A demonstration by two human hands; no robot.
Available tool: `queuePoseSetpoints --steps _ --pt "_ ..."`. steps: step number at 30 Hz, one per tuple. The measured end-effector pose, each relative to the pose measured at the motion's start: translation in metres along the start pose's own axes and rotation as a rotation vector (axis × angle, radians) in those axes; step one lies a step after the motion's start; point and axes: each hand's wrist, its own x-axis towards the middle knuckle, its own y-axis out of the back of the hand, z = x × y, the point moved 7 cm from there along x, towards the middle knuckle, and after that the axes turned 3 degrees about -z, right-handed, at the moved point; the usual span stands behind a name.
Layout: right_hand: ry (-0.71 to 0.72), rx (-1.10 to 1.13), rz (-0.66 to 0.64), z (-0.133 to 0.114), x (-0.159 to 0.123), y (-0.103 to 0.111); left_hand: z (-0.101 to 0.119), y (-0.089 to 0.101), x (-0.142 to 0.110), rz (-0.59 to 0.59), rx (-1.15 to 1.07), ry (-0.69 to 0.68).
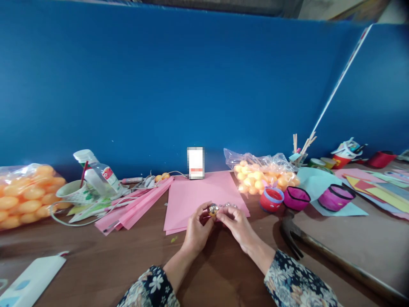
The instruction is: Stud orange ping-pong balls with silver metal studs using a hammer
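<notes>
A small shiny gold ball, possibly a bell (212, 209), is held between the thumb and fingers of my left hand (198, 230). My right hand (239, 226) is closed in a pinch at the ball's right side; a row of small silvery beads (231, 205) shows along its fingers. Whether the beads are joined to the ball I cannot tell. Both hands are over the near edge of a stack of pink sheets (200, 200) on the brown table (217, 277).
Bags of orange balls (30, 196) (258, 177) lie left and right. A claw hammer (335, 251) rests at right, near small red and magenta cups (271, 200) (297, 198). At left, a bottle (100, 172) leans over a cup. A blurred phone-like object (196, 163) stands against the blue partition (179, 85).
</notes>
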Motion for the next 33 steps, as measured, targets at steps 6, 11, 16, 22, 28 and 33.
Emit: queuePoseSetpoints --steps 6,11,16,22,28,33 --pt "0.021 -0.033 0.004 -0.0003 0.0002 0.0001 0.0014 -0.0003 0.0002 0.003 0.0 -0.007" --pt "0.013 -0.034 0.0 0.0008 0.0003 0.0 -0.0006 0.0001 0.0007 0.006 -0.008 -0.007" --pt "0.0 -0.035 0.004 0.0015 0.0001 0.0002 -0.001 -0.0003 0.0005 -0.003 -0.016 -0.003" --pt "0.012 -0.037 0.005 0.0003 -0.0002 0.0 -0.0013 0.0005 0.0007 0.001 -0.007 -0.009" --pt "-0.011 -0.003 0.008 0.0019 -0.0012 -0.0009 -0.0017 -0.0014 0.0004 -0.018 -0.046 -0.002" --pt "-0.086 0.069 0.0 0.0039 -0.0025 -0.003 0.0008 -0.0019 -0.0001 -0.013 -0.029 -0.013"
